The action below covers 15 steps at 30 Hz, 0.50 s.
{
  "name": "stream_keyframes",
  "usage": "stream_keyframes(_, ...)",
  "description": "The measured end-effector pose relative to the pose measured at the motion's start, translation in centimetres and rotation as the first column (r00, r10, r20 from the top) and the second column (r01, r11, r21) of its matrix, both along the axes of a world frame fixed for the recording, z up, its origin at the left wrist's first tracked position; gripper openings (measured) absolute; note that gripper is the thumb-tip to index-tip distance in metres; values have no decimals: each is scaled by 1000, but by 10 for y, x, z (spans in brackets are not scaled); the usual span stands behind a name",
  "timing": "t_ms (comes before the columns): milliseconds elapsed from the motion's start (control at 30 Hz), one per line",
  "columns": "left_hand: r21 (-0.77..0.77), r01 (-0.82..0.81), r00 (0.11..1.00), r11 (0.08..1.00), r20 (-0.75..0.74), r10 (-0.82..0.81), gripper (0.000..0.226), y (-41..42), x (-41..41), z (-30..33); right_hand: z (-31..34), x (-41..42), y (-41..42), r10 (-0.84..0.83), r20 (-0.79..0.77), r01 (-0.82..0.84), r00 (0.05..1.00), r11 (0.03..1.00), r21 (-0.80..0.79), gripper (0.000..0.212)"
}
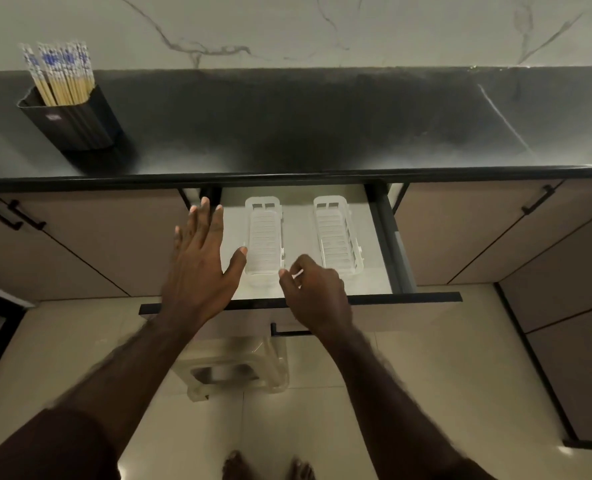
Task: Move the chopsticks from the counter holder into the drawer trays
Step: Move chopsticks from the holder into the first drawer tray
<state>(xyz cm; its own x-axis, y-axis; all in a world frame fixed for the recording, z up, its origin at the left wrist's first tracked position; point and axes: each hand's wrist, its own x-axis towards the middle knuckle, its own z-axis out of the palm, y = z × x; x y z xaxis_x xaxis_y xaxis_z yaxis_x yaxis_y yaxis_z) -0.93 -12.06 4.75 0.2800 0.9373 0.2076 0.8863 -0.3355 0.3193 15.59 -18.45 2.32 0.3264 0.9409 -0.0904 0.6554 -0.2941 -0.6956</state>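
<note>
Head view: I see blue-patterned bamboo chopsticks (59, 74) all in the dark ribbed holder (76, 123), both white slotted plastic trays (264, 237) empty; left hand (197, 261) spread wide, right hand (317, 289) loosely curled, holding nothing

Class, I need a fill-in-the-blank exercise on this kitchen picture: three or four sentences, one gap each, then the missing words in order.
1. The chopsticks stand in a dark holder on the ____.
2. The open drawer contains ____ white trays, the left tray and the right tray.
3. Neither tray has any ____ in it yet.
4. The left hand is spread flat with its fingers ____, while the right hand is loosely curled and holds nothing.

Missing words: counter; two; chopsticks; straight
</note>
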Motion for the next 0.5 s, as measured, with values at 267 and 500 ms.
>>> stream_keyframes(267, 91, -1, 999, 996, 54, -4, 75, -12, -42, 41, 71, -40, 17, 103, 243, -145, 965, 976, 162, 30)
stream_keyframes(500, 163, -3, 993, 987, 116, -16, 75, -18, -122, 77, 116, -120, 25, 107, 330, -194, 938, 950, 244, 30)
